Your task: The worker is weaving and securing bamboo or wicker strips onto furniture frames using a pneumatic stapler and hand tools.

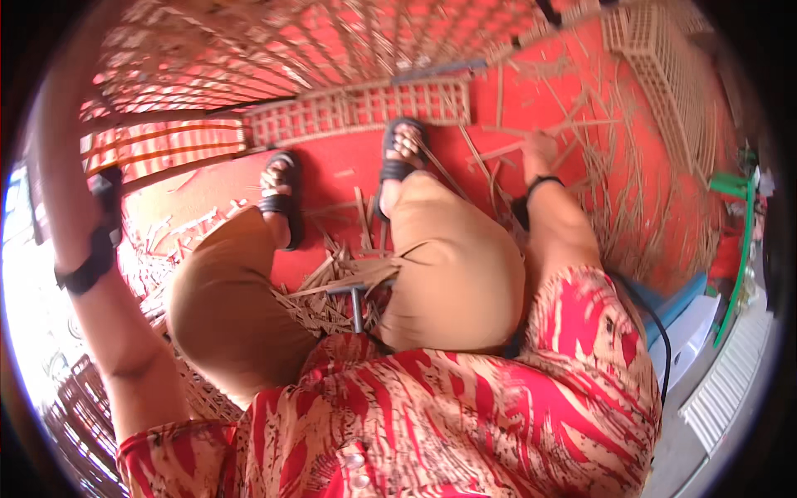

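Note:
My left arm stretches up along the left rim, with a dark band and a small device at the wrist. Past the band, my left hand (pixel 62 149) looks long and smeared, and its fingers fade into the dark rim beside a large woven lattice (pixel 249 41) of brown strips. My right hand (pixel 540 149) is low over the red floor, right of my sandalled foot. Its fingers look curled together and blurred. Thin flat cane-like strips (pixel 498 151) lie on both sides of it; whether one runs through the fingers is hidden.
A flat lattice panel (pixel 357 112) spans the floor ahead of my feet. Loose strips (pixel 618 199) litter the right side, and more lie between my knees around a metal T-shaped tool (pixel 357 307). Another lattice piece (pixel 664 91) stands far right, near a green frame (pixel 743 249).

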The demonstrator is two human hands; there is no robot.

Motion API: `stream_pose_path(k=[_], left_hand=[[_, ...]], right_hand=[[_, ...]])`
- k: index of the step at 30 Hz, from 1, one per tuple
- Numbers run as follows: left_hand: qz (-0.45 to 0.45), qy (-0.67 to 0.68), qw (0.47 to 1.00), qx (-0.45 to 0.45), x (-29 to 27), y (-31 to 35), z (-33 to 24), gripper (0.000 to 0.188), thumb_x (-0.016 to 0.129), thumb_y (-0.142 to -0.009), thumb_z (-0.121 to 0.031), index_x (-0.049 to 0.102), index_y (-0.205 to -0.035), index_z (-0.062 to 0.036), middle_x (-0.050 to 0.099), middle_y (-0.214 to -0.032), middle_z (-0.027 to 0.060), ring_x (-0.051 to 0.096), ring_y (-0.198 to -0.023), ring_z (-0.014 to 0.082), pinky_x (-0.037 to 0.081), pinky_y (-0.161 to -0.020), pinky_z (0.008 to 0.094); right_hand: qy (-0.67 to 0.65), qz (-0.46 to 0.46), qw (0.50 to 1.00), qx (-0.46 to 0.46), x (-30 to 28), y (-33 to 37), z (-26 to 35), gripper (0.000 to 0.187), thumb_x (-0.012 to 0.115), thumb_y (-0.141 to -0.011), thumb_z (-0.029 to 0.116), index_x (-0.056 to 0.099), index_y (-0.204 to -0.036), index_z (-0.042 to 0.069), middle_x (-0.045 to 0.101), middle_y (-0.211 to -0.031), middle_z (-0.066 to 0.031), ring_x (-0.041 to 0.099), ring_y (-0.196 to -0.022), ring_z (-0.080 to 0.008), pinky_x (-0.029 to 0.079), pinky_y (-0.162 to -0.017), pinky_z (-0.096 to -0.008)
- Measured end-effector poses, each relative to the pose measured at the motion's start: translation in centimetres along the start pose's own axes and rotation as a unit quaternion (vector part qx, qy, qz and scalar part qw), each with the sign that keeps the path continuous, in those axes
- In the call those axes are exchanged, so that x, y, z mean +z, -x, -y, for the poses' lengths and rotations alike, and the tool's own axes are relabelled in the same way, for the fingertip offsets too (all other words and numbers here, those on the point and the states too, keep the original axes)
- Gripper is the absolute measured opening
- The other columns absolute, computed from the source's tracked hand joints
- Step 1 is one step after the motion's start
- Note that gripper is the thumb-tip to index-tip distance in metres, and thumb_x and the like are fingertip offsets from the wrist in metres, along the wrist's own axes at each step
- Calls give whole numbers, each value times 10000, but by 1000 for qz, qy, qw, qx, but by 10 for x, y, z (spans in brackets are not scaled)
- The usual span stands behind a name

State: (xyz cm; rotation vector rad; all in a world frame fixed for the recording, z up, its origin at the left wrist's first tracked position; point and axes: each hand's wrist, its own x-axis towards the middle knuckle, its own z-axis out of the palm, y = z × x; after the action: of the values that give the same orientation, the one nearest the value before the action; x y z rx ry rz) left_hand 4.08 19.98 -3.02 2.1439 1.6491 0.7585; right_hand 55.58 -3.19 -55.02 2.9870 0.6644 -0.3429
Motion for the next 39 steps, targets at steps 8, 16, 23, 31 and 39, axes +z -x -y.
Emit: stream_pose_path(k=[8,16,23,31,39], left_hand=[[-65,-73,956,278,-2,85,-3,361,763,-866,-411,732,-1050,-102,693,-885,68,680,-864,275,529,-770,414],[-61,-11,961,269,-12,216,-2,361,820,-767,-354,709,-1010,-112,667,-897,61,646,-910,294,513,-813,428],[-31,23,969,243,-14,286,2,379,838,-713,-312,686,-1001,-117,661,-921,59,623,-924,291,505,-823,421],[-18,44,972,228,-13,333,10,493,848,-709,-270,625,-1097,-64,623,-996,95,599,-963,332,481,-847,448],[-56,163,960,219,-19,342,18,611,856,-704,-209,604,-1246,-81,608,-1145,102,581,-1084,318,444,-936,441]], right_hand=[[241,-113,963,33,-210,-52,-16,281,555,-1042,255,734,-1186,94,779,-984,-80,774,-880,-222,597,-583,-373],[-711,-377,567,-177,-499,107,-25,423,631,-974,286,693,-1050,-126,736,-821,-172,640,-624,-179,484,-531,-288],[-673,-89,575,-456,-563,338,17,432,617,-1047,302,627,-1244,-83,746,-1042,-200,696,-775,-160,531,-655,-253],[-618,-40,602,-504,-469,472,17,427,598,-1053,335,664,-1140,-78,741,-910,-190,663,-640,-158,529,-571,-268],[-590,-119,552,-578,-444,488,-16,512,498,-1085,415,638,-1095,-77,700,-871,-237,608,-558,-223,502,-505,-299]])
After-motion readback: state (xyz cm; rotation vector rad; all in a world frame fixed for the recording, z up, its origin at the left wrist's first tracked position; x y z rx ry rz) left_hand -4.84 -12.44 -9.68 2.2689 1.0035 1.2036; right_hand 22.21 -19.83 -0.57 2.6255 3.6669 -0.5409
